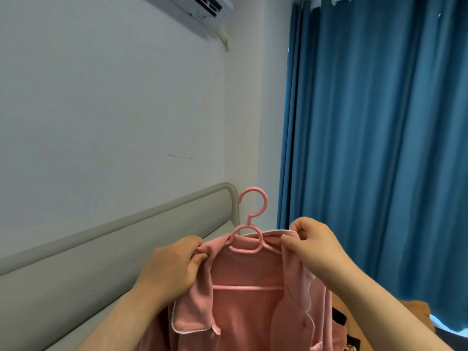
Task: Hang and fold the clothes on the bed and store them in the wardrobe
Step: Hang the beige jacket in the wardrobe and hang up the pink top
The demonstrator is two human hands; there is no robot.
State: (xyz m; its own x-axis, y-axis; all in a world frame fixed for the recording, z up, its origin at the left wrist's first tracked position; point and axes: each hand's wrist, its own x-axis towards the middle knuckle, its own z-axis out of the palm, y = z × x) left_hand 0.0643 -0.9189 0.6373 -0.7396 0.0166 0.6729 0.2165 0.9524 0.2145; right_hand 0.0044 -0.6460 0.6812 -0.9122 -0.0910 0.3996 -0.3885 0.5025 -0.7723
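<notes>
Pink top [243, 307] hangs chest-high on pink hanger [249, 224], hook up, shoulder bar running left–right between the hands. Left hand [172, 267] pinches the left collar, right hand [314, 247] the right. Neither hand is nearer the hook; judged next: free one for it.

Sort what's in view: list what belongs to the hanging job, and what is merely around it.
In the job:
pink garment, draped on the pink hanger
left hand and right hand, each with a grip on the garment's shoulder fabric

Just around:
padded headboard
blue curtain
air conditioner
wall
</notes>
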